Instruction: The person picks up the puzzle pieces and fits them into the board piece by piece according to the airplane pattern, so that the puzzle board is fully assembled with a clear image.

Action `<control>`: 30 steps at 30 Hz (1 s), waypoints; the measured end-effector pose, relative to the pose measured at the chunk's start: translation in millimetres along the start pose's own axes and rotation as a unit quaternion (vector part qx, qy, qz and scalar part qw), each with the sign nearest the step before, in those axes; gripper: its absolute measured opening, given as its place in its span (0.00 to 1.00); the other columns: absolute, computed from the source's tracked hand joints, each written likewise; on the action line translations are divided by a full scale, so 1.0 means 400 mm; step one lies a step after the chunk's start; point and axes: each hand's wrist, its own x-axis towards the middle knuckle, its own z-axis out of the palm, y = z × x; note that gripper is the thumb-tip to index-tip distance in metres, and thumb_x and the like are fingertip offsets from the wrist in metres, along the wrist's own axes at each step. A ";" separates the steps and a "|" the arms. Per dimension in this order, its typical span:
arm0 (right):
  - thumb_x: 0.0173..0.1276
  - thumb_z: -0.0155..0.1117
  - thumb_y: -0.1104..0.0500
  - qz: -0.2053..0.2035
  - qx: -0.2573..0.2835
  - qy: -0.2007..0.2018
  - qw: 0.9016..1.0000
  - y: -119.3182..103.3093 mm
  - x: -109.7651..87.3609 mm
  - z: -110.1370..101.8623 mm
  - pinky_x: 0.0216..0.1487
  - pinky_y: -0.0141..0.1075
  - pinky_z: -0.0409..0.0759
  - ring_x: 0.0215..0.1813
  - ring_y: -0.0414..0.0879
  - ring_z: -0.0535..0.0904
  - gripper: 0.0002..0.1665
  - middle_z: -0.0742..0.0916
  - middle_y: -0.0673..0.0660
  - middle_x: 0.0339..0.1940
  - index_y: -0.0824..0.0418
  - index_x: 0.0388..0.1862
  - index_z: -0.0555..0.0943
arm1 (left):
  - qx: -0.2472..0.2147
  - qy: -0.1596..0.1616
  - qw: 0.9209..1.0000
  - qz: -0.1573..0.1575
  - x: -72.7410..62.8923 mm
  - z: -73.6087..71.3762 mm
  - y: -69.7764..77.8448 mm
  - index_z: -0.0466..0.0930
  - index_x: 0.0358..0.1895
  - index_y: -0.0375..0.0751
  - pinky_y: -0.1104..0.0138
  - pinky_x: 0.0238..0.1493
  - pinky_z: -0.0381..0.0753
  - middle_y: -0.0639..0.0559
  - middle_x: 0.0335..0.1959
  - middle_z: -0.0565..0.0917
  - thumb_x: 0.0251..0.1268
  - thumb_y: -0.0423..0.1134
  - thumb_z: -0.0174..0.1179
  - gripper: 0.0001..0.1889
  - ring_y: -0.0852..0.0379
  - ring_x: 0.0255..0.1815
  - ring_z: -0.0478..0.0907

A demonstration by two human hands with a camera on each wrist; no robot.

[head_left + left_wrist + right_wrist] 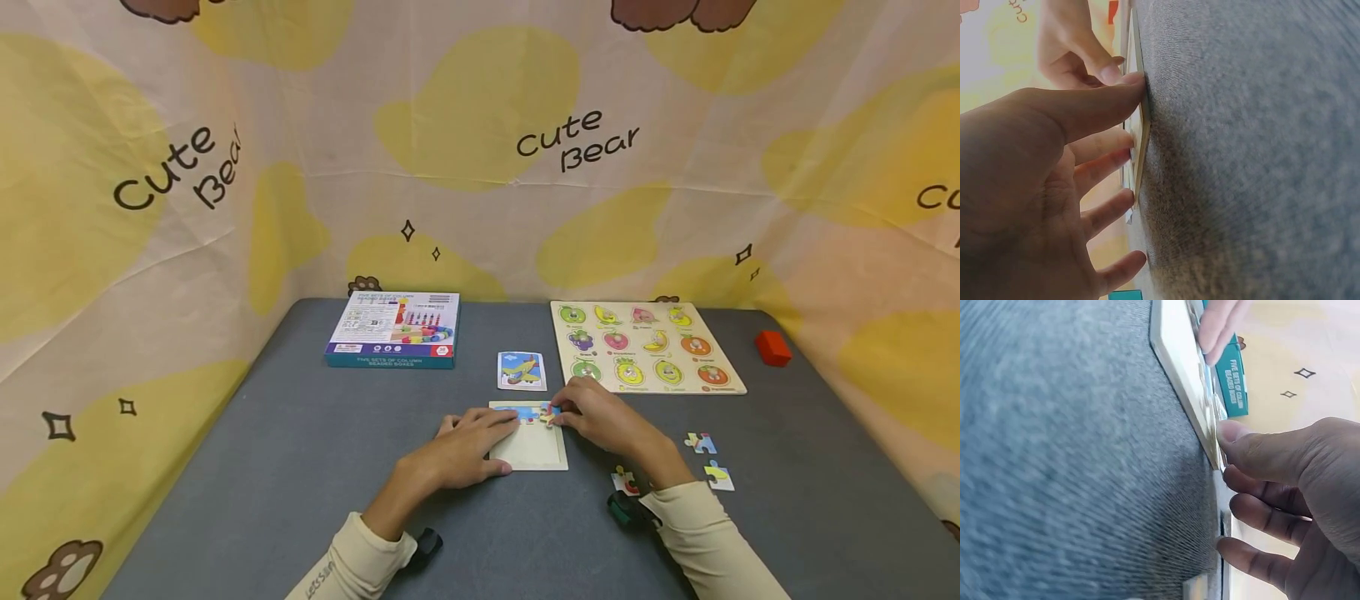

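Observation:
A pale puzzle tray (pixel 528 452) lies on the grey table, with blue picture pieces (pixel 527 414) along its far edge. My left hand (pixel 461 450) rests across the tray's left side, its fingers spread and fairly straight; in the left wrist view the thumb (pixel 1104 106) touches the rim. At the far right corner, my right hand (pixel 607 423) pinches a colourful jigsaw piece (pixel 548 414) between thumb and forefinger. The right wrist view shows that thumb (pixel 1254 447) at the tray's edge, with the other fingers loosely bent. Most of the pinched piece is hidden there.
Loose jigsaw pieces (pixel 701 443) lie right of the right forearm, and another piece (pixel 624 481) beside the wrist. Beyond the tray are a plane picture card (pixel 522 372), a boxed bead set (pixel 393 329), a fruit board (pixel 645 350) and a red block (pixel 772 348).

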 end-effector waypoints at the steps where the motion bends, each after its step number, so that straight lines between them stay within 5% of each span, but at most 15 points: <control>1: 0.75 0.71 0.60 -0.001 0.000 0.001 1.000 -0.001 -0.001 0.002 0.49 0.43 0.78 0.45 0.42 0.75 0.08 0.83 0.48 0.41 0.61 0.49 0.89 | 0.002 0.002 1.000 0.001 0.000 -0.001 0.001 0.67 0.82 0.47 0.39 0.70 0.61 0.54 0.83 0.65 0.78 0.49 0.64 0.34 0.45 0.82 0.60; 17: 0.75 0.70 0.62 -0.018 -0.005 0.001 1.000 -0.004 0.000 0.020 0.47 0.41 0.78 0.45 0.41 0.76 0.15 0.85 0.50 0.46 0.58 0.58 0.89 | 0.007 -0.003 1.000 0.000 -0.003 -0.004 0.004 0.67 0.82 0.47 0.39 0.70 0.62 0.53 0.83 0.65 0.78 0.49 0.64 0.34 0.46 0.82 0.60; 30: 0.74 0.71 0.62 -0.019 -0.014 0.009 1.000 -0.014 0.005 0.031 0.43 0.35 0.76 0.42 0.39 0.75 0.13 0.84 0.50 0.42 0.59 0.55 0.91 | 0.007 -0.009 1.000 -0.001 0.001 0.000 0.001 0.66 0.82 0.48 0.39 0.71 0.61 0.54 0.84 0.64 0.78 0.50 0.63 0.34 0.46 0.82 0.60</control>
